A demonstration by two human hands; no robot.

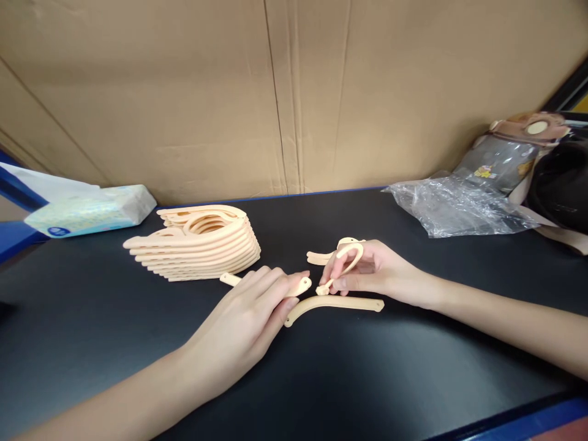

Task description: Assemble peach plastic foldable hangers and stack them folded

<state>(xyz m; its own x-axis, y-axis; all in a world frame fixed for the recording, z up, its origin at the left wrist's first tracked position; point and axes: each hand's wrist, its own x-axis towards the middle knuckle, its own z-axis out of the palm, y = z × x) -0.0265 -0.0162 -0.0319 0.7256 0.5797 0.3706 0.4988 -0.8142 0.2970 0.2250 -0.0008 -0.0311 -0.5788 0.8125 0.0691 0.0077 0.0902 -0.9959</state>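
Observation:
My left hand [250,315] lies on the black table, fingers closed over a peach plastic hanger arm [301,285] whose ends stick out on both sides of the hand. My right hand [367,272] pinches a peach hanger hook [344,257] between thumb and fingers, its lower tip close to the end of the arm in my left hand. A second curved hanger arm [333,303] rests loose on the table just below both hands. Another peach piece [316,257] lies behind my right hand.
A stack of several folded peach hangers [197,242] sits to the left. A tissue pack [89,211] lies at the far left. Crumpled clear plastic [452,208] and a bottle [503,159] are at the back right. Cardboard wall [294,92] stands behind.

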